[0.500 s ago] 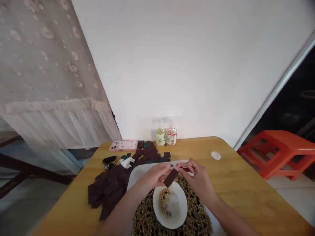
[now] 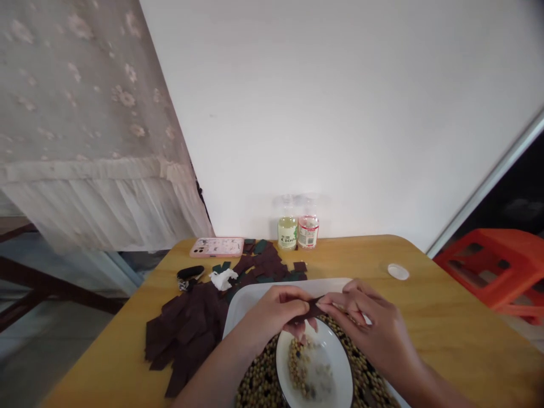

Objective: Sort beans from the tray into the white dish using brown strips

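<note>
1. Far left: we see a pile of flat, dark brown rectangular pieces (image 2: 182,334) on a yellow wooden table (image 2: 429,323), and a small black oblong object (image 2: 190,272) just beyond it.
2. Centre left: the left hand (image 2: 272,311) is closed in a narrow pinch on one end of a thin dark brown strip (image 2: 308,313).
3. Centre: that strip spans both hands, above the rim of a white oval bowl (image 2: 338,362), which sits among mixed pale and dark beans (image 2: 259,379) in a white plastic tray (image 2: 272,290).
4. Centre right: the right hand (image 2: 376,328) pinches the strip's other end, its fingers narrowly closed.
5. Far right: we note a small round white lid (image 2: 398,272) on the table.
</note>
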`<action>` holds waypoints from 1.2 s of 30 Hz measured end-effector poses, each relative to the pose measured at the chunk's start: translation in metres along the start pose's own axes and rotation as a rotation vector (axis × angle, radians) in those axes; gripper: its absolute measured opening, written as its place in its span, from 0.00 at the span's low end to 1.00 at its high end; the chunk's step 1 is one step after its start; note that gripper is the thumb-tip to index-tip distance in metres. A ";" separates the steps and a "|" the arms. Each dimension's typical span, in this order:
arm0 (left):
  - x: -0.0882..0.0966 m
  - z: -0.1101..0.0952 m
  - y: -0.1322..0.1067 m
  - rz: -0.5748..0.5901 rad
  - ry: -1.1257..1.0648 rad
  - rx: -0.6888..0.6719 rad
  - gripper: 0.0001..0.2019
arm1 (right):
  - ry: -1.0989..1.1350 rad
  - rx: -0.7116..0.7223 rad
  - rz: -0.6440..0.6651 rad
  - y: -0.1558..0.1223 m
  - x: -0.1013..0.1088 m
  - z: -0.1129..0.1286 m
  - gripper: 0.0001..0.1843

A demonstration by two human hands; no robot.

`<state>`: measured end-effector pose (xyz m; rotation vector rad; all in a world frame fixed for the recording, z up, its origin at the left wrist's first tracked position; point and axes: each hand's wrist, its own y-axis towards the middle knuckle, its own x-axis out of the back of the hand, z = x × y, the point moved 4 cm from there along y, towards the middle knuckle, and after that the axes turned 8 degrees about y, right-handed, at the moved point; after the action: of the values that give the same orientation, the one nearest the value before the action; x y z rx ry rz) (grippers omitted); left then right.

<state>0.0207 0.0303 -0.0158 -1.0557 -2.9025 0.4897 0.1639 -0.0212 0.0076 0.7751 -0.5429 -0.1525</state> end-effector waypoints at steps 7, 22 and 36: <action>0.001 -0.003 0.003 -0.075 0.109 -0.029 0.08 | -0.016 0.038 0.017 0.000 -0.002 0.003 0.21; -0.001 -0.007 0.000 -0.067 0.198 -0.028 0.05 | -0.067 0.047 -0.006 -0.004 0.000 0.003 0.21; -0.004 -0.006 -0.001 -0.029 0.175 -0.037 0.06 | -0.065 0.051 -0.003 -0.004 -0.001 0.007 0.22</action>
<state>0.0238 0.0284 -0.0097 -1.0040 -2.7795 0.3258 0.1601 -0.0282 0.0088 0.8228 -0.6091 -0.1671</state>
